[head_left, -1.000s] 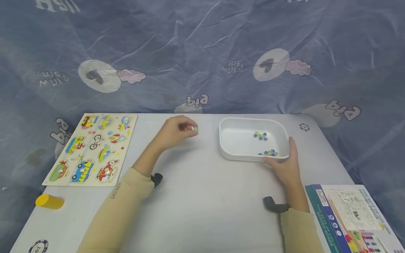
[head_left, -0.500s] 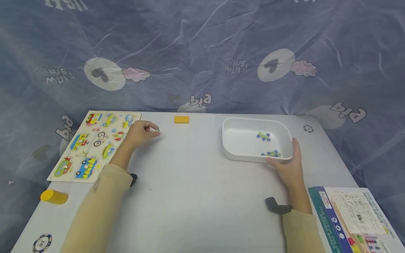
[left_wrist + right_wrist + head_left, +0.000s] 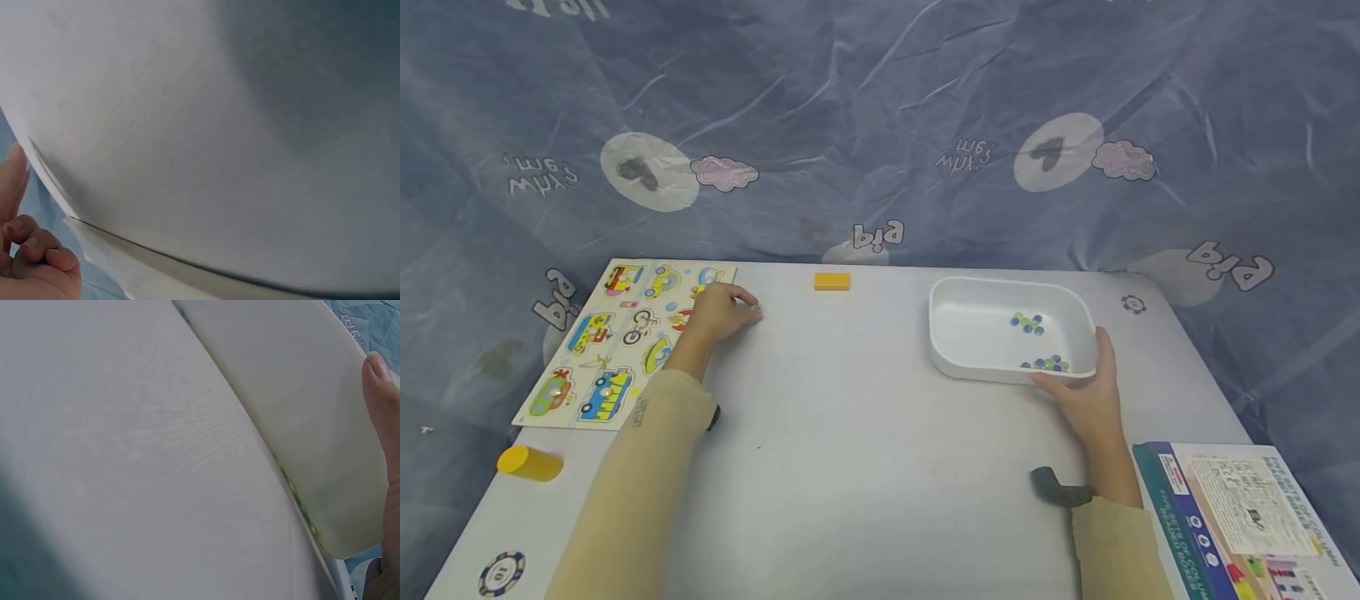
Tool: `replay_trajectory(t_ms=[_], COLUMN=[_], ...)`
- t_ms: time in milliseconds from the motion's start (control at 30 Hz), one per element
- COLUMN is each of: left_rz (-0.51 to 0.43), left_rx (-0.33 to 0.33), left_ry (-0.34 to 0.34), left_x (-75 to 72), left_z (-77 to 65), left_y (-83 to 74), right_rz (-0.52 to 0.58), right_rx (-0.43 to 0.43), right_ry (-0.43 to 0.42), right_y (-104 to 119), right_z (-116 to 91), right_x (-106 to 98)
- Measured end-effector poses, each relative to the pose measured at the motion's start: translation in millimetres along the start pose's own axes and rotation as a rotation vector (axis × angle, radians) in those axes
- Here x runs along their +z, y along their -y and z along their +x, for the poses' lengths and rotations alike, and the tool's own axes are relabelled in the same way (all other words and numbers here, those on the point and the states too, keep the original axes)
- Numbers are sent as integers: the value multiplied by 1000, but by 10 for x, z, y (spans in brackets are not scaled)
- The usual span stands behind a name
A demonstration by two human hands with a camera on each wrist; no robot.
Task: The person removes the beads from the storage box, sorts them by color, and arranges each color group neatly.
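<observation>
In the head view my left hand [image 3: 722, 312] is over the right edge of the wooden picture puzzle board [image 3: 568, 358]. Its thumb and forefinger pinch a tiny greenish marble [image 3: 757, 307], mostly hidden by the fingertips. The left wrist view shows the other fingers [image 3: 39, 247] curled in. My right hand [image 3: 1088, 396] grips the near right corner of a white tray [image 3: 977, 372], thumb on its near side. Inside the tray lie two small groups of blue and green marbles [image 3: 1027, 323]. The right wrist view has the thumb [image 3: 381, 406] against the tray's outer wall [image 3: 300, 394].
A yellow block [image 3: 832, 282] lies at the table's back edge. On the left are a yellow cylinder [image 3: 531, 463] and a printed chip [image 3: 502, 573]. A boxed toy set [image 3: 1240, 508] lies at the front right. A blue patterned cloth [image 3: 880, 125] hangs behind the white table.
My left hand has moved left from the back middle to the puzzle board, still pinching the marble; the yellow block behind it came into view. My right hand keeps hold of the tray.
</observation>
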State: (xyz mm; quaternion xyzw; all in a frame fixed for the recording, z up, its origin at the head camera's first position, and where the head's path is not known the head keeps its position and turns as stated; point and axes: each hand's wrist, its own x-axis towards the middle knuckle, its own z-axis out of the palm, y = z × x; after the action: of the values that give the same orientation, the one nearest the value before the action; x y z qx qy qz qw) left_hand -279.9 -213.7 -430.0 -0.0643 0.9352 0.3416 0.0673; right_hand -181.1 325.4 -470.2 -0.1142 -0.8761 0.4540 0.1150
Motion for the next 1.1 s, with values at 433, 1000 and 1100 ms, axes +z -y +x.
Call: replay_trajectory(t_ms=[433, 1000, 1100], left_rz=[38, 27, 2], left_rx=[-48, -65, -71], left_ry=[-34, -18, -22], left_x=[56, 46, 25], left_z=[73, 47, 19], left_y=[20, 29, 11], right_rz=[30, 22, 29], right_rx=[-26, -1, -12], right_ry=[-9, 0, -2], right_y=[24, -12, -22], right_z=[-10, -6, -4], right_x=[1, 2, 6])
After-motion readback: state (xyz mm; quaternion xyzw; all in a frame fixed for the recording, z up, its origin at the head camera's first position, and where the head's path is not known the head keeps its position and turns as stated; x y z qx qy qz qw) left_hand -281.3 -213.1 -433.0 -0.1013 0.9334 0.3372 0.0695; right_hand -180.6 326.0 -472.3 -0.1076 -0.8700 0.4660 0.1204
